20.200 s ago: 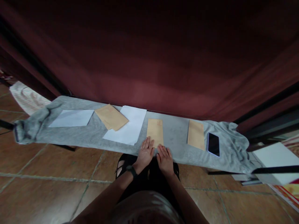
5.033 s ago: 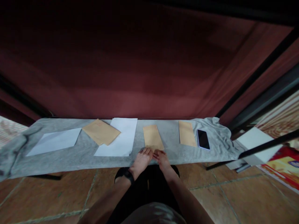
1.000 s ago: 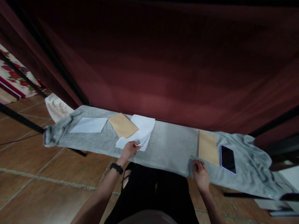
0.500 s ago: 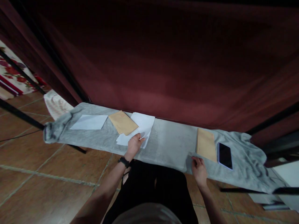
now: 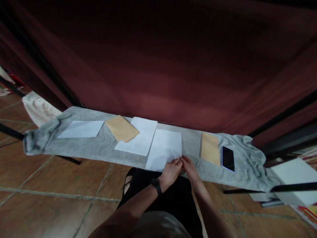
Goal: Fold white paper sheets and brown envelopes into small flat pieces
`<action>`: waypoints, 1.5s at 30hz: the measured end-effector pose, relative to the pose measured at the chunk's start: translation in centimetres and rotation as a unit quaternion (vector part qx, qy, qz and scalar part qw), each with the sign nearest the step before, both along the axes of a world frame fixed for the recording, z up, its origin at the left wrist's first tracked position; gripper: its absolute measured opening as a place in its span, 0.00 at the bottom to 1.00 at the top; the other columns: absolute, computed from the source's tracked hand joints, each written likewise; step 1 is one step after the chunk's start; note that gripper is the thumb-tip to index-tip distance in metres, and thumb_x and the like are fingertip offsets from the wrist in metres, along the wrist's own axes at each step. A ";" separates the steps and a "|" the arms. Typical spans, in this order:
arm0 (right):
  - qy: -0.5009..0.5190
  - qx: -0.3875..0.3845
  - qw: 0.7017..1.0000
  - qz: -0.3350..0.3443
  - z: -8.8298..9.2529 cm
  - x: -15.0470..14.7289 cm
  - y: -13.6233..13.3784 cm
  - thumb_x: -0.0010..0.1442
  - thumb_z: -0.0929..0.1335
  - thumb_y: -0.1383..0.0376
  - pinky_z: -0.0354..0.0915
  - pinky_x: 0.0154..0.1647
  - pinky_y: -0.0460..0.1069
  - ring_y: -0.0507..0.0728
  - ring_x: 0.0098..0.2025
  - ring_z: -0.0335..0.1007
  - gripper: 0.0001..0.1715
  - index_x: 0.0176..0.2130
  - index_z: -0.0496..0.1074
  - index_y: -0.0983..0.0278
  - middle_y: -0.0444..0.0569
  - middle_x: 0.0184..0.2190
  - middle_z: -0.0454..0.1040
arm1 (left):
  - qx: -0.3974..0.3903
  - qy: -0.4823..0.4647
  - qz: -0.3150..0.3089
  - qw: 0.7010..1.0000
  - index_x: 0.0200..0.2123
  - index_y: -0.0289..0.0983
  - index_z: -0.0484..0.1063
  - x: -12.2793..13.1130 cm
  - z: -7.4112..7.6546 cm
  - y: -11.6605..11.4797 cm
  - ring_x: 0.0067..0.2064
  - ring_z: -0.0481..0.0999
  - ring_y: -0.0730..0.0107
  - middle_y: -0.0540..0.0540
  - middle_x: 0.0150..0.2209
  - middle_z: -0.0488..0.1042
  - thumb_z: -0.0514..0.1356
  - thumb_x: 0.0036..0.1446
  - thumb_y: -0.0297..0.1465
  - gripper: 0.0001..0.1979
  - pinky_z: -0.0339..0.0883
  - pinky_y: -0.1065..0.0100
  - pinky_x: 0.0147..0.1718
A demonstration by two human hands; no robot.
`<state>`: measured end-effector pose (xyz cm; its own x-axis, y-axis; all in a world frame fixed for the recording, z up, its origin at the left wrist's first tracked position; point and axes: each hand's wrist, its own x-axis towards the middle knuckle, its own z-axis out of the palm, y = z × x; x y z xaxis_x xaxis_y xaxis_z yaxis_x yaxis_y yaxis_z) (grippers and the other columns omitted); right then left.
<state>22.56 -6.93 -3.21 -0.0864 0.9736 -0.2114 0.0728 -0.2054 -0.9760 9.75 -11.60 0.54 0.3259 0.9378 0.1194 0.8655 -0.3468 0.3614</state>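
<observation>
White sheet flat, unfolded, on grey cloth.

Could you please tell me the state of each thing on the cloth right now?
white sheet: flat, touched at its near right corner.
left hand: fingertips on that corner.
right hand: fingertips on that corner.
phone: face up, screen dark.
right brown envelope: flat, untouched.
left brown envelope: askew on white papers.
grey cloth: spread, bunched at both ends.
</observation>
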 end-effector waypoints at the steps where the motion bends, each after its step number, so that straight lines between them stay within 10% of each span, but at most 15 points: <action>1: -0.007 0.014 1.000 -0.003 -0.1 0.1 0.2 0.51 0.70 0.47 0.73 0.35 0.53 0.61 0.34 0.78 0.25 0.40 0.78 0.62 0.50 0.33 0.81 | 0.004 -0.008 -0.011 1.000 0.53 0.38 0.71 0.3 -0.2 -0.2 0.50 0.79 0.59 0.40 0.51 0.77 0.56 0.68 0.28 0.12 0.74 0.62 0.44; 15: -0.080 0.054 0.990 -0.102 -2.3 1.4 1.9 0.50 0.67 0.50 0.68 0.30 0.50 0.59 0.30 0.73 0.22 0.37 0.78 0.62 0.48 0.29 0.80 | 0.077 0.058 0.052 0.994 0.68 0.36 0.59 -8.1 -4.3 -1.3 0.72 0.55 0.53 0.36 0.71 0.56 0.53 0.70 0.43 0.29 0.51 0.48 0.69; 37: -0.322 0.183 0.923 -0.100 -2.7 1.4 2.3 0.63 0.61 0.64 0.70 0.51 0.60 0.65 0.48 0.74 0.28 0.60 0.67 0.64 0.59 0.48 0.76 | 0.032 0.081 0.075 0.993 0.67 0.37 0.62 -8.3 -3.2 1.6 0.71 0.58 0.53 0.39 0.69 0.61 0.49 0.71 0.36 0.25 0.51 0.47 0.69; 45: -0.317 0.253 0.914 0.023 -1.5 -4.7 2.9 0.73 0.53 0.59 0.60 0.67 0.57 0.60 0.65 0.64 0.30 0.64 0.65 0.68 0.58 0.63 0.69 | 0.032 0.054 0.062 0.996 0.69 0.30 0.58 -5.4 -3.3 5.8 0.73 0.52 0.55 0.36 0.71 0.57 0.44 0.71 0.32 0.27 0.48 0.50 0.70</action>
<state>17.87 -3.98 -4.70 -0.1457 0.9589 0.2435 0.6544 0.2781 -0.7032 4.34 -5.78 -2.77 0.2229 0.9630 0.1512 0.9356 -0.2549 0.2442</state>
